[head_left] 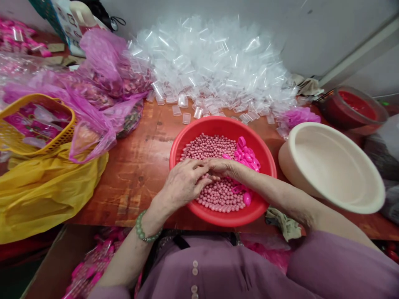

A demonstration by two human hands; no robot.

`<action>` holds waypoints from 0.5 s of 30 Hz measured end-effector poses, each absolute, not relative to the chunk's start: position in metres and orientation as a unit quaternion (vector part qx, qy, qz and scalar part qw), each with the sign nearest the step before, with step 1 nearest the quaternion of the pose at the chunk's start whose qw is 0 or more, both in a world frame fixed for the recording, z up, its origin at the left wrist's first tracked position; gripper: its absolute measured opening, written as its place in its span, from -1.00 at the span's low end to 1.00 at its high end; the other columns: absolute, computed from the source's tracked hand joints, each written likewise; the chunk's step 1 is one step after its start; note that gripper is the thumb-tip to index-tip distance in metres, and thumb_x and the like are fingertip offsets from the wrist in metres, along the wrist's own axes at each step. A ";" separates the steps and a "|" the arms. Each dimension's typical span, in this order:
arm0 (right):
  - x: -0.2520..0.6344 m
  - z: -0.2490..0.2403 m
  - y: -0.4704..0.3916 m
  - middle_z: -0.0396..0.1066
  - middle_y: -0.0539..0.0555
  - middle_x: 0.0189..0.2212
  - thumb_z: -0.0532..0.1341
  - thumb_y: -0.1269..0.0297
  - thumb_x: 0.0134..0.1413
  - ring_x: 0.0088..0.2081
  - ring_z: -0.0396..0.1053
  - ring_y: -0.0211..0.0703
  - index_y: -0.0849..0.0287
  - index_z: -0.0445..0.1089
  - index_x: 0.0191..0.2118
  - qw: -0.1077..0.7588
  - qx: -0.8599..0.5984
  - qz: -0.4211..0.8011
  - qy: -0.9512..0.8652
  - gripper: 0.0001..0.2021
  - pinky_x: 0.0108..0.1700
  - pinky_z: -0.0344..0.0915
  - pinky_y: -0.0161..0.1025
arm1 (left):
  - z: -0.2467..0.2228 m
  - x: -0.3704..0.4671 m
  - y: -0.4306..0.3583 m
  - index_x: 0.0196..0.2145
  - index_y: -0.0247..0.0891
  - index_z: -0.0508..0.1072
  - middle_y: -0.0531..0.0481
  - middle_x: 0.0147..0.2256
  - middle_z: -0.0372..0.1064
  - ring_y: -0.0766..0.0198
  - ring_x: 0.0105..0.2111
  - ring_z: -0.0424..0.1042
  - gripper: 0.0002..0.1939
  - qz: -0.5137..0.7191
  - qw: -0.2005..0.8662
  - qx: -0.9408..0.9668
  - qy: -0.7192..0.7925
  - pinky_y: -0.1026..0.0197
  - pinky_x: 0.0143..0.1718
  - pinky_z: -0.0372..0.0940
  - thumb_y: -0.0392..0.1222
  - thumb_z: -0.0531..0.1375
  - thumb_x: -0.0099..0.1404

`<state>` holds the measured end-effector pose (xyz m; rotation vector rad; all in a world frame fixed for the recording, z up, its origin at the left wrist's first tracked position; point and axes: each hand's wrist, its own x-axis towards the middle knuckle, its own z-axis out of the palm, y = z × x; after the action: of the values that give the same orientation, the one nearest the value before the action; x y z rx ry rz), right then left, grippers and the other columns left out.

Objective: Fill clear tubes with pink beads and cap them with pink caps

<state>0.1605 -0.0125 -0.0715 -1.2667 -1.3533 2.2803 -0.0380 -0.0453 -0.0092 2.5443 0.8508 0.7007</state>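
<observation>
A red basin in front of me holds many round pink beads and, on its right side, a heap of bright pink plastic pieces. Over the beads, my left hand has its fingers bent together, with the thumb pointing toward my other hand. My right hand reaches in from the right, palm down, its fingers curled and meeting the left fingertips. Whatever lies between the two hands is hidden by the fingers. On the bare red surface near my right forearm lies one glossy pink oval piece.
Small clear plastic cases are piled against the wall. To the right stands a cream basin. Left are a yellow basket, a yellow bag and purple bags. A crumpled cloth lies at the table's front edge.
</observation>
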 end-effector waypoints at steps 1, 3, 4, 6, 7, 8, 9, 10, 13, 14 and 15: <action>0.159 -0.070 -0.011 0.38 -0.04 -0.50 0.17 0.18 0.29 -0.56 0.29 -0.36 0.28 0.41 -0.26 0.098 -0.429 0.775 -0.453 -0.76 -0.51 0.30 -0.37 | -0.010 -0.036 -0.045 -0.03 -0.27 0.52 -0.15 -0.05 0.51 0.10 -0.07 0.50 -0.74 0.256 0.190 0.899 0.299 0.01 -0.01 0.43 -0.16 0.17 0.39; 0.159 -0.063 -0.011 0.24 -0.10 -0.69 0.13 0.25 0.22 -0.70 0.09 -0.40 0.25 0.34 -0.44 0.104 -0.436 0.767 -0.459 -0.75 -0.66 0.10 -0.42 | -0.012 -0.035 -0.044 0.01 -0.29 0.49 -0.19 0.00 0.49 0.08 -0.04 0.50 -0.68 0.272 0.203 0.893 0.296 0.02 -0.02 0.44 -0.08 0.18 0.39; 0.159 -0.059 -0.011 0.23 -0.10 -0.71 0.11 0.27 0.18 -0.73 0.04 -0.40 0.23 0.31 -0.48 0.113 -0.440 0.761 -0.463 -0.76 -0.69 0.05 -0.42 | -0.012 -0.035 -0.045 0.03 -0.30 0.48 -0.21 0.04 0.47 0.08 -0.01 0.49 -0.65 0.275 0.209 0.891 0.294 0.03 -0.01 0.44 -0.06 0.19 0.38; 0.161 -0.049 -0.012 0.26 -0.08 -0.71 0.07 0.28 0.12 -0.74 0.02 -0.40 0.21 0.29 -0.49 0.131 -0.455 0.744 -0.472 -0.79 -0.70 0.01 -0.42 | -0.012 -0.035 -0.046 0.00 -0.32 0.47 -0.22 0.04 0.45 0.09 -0.01 0.49 -0.68 0.262 0.218 0.891 0.301 0.06 -0.01 0.43 -0.07 0.17 0.40; 0.161 -0.044 -0.013 0.25 -0.09 -0.71 0.06 0.29 0.11 -0.74 0.00 -0.40 0.20 0.29 -0.49 0.139 -0.461 0.738 -0.472 -0.80 -0.70 -0.01 -0.42 | -0.012 -0.034 -0.047 -0.03 -0.33 0.47 -0.22 0.00 0.47 0.11 -0.05 0.51 -0.71 0.244 0.218 0.892 0.313 0.08 -0.04 0.44 -0.10 0.13 0.43; 0.162 -0.038 -0.014 0.23 -0.10 -0.72 0.06 0.29 0.11 -0.74 0.01 -0.39 0.19 0.28 -0.48 0.136 -0.476 0.722 -0.484 -0.81 -0.69 0.01 -0.41 | -0.011 -0.033 -0.047 -0.07 -0.34 0.46 -0.21 -0.06 0.49 0.13 -0.11 0.52 -0.73 0.217 0.212 0.894 0.328 0.09 -0.09 0.44 -0.14 0.07 0.46; 0.164 -0.032 -0.014 0.22 -0.09 -0.72 0.06 0.29 0.12 -0.73 0.05 -0.37 0.19 0.28 -0.47 0.122 -0.497 0.695 -0.505 -0.81 -0.66 0.06 -0.40 | -0.011 -0.032 -0.048 -0.09 -0.35 0.46 -0.20 -0.14 0.50 0.13 -0.18 0.53 -0.73 0.184 0.201 0.898 0.345 0.10 -0.15 0.45 -0.18 0.01 0.48; 0.165 -0.025 -0.013 0.26 -0.06 -0.69 0.07 0.29 0.15 -0.68 0.14 -0.34 0.20 0.29 -0.45 0.105 -0.521 0.662 -0.529 -0.82 -0.60 0.14 -0.39 | -0.010 -0.030 -0.048 -0.12 -0.36 0.45 -0.18 -0.21 0.50 0.13 -0.24 0.53 -0.71 0.149 0.185 0.903 0.358 0.09 -0.21 0.44 -0.20 -0.03 0.50; 0.173 -0.009 -0.009 0.47 0.19 -0.37 0.05 0.31 0.26 -0.33 0.43 -0.13 0.27 0.36 -0.28 0.057 -0.651 0.409 -0.636 -0.81 -0.23 0.35 -0.24 | -0.008 -0.026 -0.047 -0.21 -0.34 0.43 -0.15 -0.31 0.45 0.10 -0.34 0.51 -0.70 0.069 0.146 0.917 0.365 0.08 -0.31 0.42 -0.25 -0.08 0.49; 0.176 -0.007 -0.007 0.47 0.29 -0.23 0.03 0.30 0.29 -0.19 0.44 -0.03 0.31 0.37 -0.19 0.035 -0.692 0.289 -0.661 -0.78 -0.09 0.33 -0.16 | -0.006 -0.026 -0.047 -0.23 -0.33 0.43 -0.15 -0.32 0.44 0.10 -0.35 0.51 -0.70 0.053 0.142 0.919 0.363 0.08 -0.32 0.41 -0.26 -0.08 0.49; 0.179 -0.007 -0.004 0.44 0.37 -0.12 0.01 0.28 0.32 -0.07 0.41 0.07 0.34 0.36 -0.10 0.009 -0.721 0.181 -0.669 -0.73 0.00 0.30 -0.08 | -0.005 -0.025 -0.047 -0.24 -0.32 0.43 -0.15 -0.32 0.44 0.09 -0.35 0.51 -0.71 0.041 0.143 0.920 0.361 0.09 -0.33 0.40 -0.27 -0.07 0.48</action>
<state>0.1789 -0.0040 -0.0066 -2.2520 -2.0901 0.5657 -0.0253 -0.0470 -0.0050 2.6544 1.0424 0.1196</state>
